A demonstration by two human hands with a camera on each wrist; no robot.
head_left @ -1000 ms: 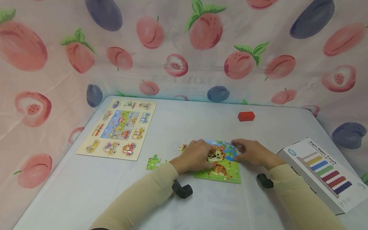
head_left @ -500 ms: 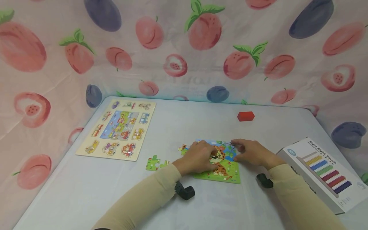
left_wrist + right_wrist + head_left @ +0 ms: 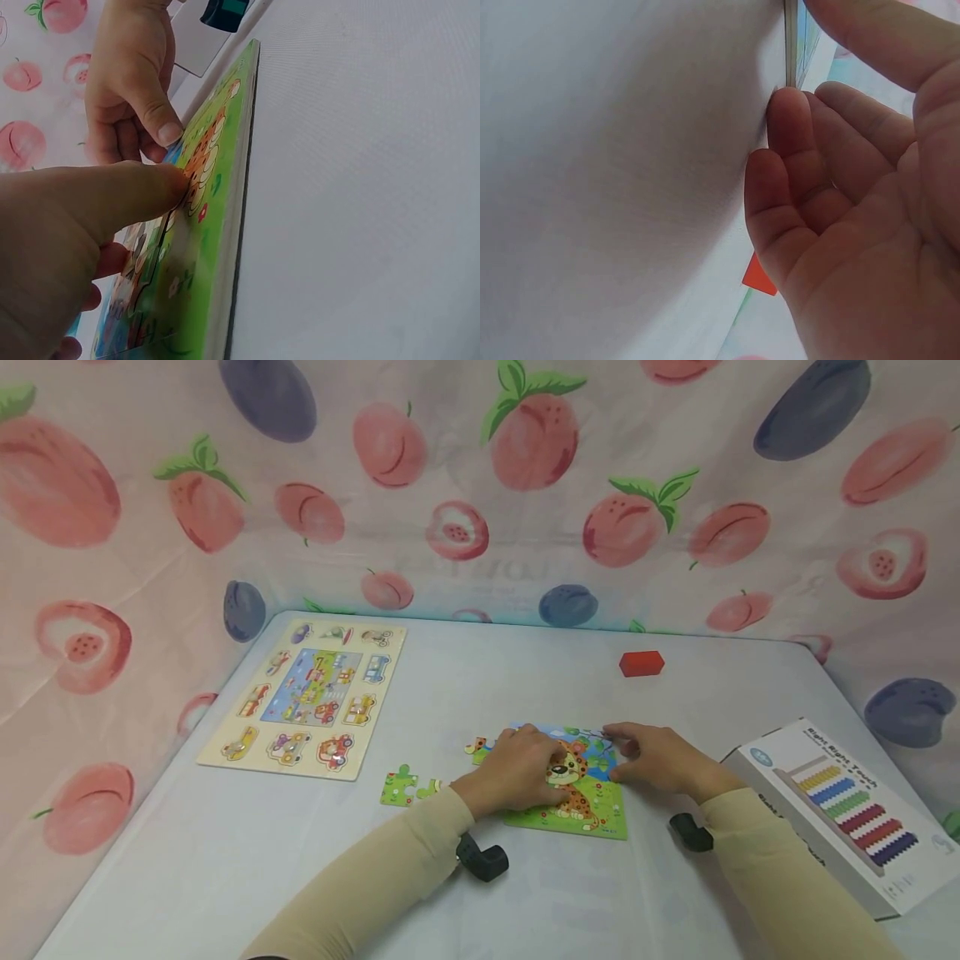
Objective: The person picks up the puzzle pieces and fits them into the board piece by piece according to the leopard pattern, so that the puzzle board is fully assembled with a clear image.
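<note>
A jigsaw board (image 3: 592, 810) with a spotted leopard cub on green grass and blue sky lies on the table. My left hand (image 3: 510, 768) rests on its left part, covering much of that side. In the left wrist view the left thumb (image 3: 161, 184) presses the picture, with the other fingertips lower down on it. At the board's right edge my right hand (image 3: 663, 756) touches the side with thumb and fingertips; in the right wrist view its fingers (image 3: 789, 120) reach the edge (image 3: 791, 45). Loose green puzzle pieces (image 3: 397, 787) lie left of the left hand, partly hidden by it.
A wooden peg puzzle board (image 3: 315, 685) with vehicle pictures lies at the far left. A red block (image 3: 642, 663) sits toward the back. A white toy box (image 3: 847, 814) stands right, beside the right forearm. A fruit-print cloth (image 3: 525, 527) hangs behind.
My left hand has shifted slightly to the right over the jigsaw, showing more of the loose pieces on its left. The right hand keeps its place at the board's edge.
</note>
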